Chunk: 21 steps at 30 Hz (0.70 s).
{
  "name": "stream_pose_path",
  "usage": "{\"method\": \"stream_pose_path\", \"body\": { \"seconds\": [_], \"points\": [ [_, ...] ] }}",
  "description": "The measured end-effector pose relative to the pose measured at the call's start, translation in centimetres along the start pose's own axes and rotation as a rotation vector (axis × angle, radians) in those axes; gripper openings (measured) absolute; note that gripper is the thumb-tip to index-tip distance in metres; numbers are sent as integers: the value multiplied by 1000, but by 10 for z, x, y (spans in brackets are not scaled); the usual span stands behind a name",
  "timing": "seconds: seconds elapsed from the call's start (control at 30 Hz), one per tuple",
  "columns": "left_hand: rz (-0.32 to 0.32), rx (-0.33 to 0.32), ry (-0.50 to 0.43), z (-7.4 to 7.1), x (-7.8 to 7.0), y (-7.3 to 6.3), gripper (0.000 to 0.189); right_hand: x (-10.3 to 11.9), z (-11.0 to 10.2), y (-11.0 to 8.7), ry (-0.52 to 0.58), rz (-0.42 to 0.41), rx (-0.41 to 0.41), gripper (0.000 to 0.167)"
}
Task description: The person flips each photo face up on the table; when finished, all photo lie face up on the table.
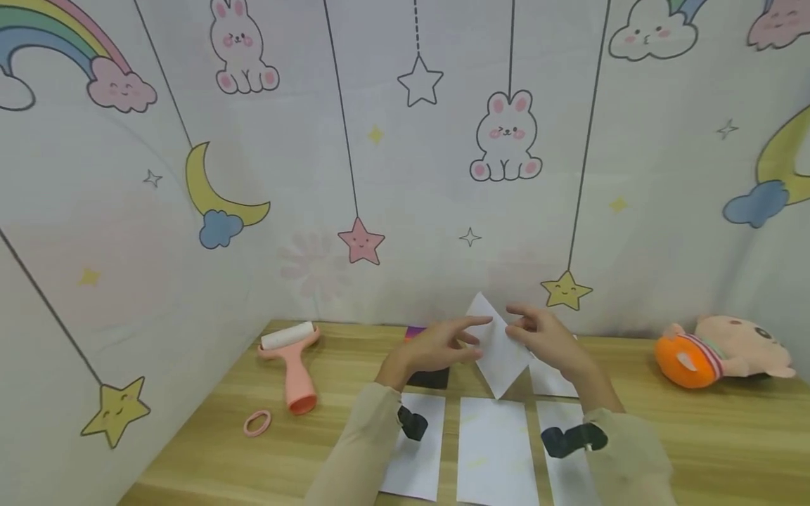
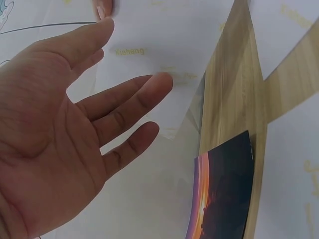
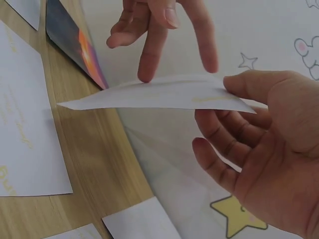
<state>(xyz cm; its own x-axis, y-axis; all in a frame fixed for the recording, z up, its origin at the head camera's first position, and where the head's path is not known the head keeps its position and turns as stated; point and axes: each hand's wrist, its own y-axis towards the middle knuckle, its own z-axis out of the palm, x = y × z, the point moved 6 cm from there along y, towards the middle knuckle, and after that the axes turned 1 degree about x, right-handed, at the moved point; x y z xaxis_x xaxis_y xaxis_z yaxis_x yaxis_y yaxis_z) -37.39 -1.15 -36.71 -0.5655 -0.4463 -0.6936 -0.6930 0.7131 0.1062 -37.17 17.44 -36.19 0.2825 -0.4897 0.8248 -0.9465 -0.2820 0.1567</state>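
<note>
Sleeves (image 1: 357, 439) nearest us, head view; R hand (image 1: 550, 341) pinches tilted wht sheet (image 1: 503, 355) over table (image 1: 202, 453), L hand (image 1: 436, 346) beside; pink roller (image 1: 295, 372) only here. L wrist: L fingers (image 2: 122, 117) spread, holding nothing; we spot sheet's yellow print (image 2: 129, 51). R wrist: sheet edge btwn thumb (image 3: 256, 85) & fingers.

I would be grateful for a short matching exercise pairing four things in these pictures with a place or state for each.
Things:
1. raised white sheet
2. picture card
3. roller
4. plush toy

Places and states:
A. lying toward the right side of the table in the head view
B. near a pink ring
C. pinched by the right hand
D. mostly dark, with a glowing orange streak

Right pairs: 1-C, 2-D, 3-B, 4-A.
</note>
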Motion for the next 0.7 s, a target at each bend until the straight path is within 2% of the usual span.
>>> {"method": "stream_pose_path", "body": {
  "seconds": [0.13, 0.27, 0.7],
  "points": [
    [-12, 14, -48, 1, 0, 1, 60, 4, 3, 0, 3, -7, 23, 55],
    [-18, 18, -58, 2, 0, 0, 60, 8, 9, 0, 12, -12, 64, 56],
    [-37, 15, 59, 1, 1, 1, 55, 8, 19, 3, 9, -4, 108, 53]
  ]
}}
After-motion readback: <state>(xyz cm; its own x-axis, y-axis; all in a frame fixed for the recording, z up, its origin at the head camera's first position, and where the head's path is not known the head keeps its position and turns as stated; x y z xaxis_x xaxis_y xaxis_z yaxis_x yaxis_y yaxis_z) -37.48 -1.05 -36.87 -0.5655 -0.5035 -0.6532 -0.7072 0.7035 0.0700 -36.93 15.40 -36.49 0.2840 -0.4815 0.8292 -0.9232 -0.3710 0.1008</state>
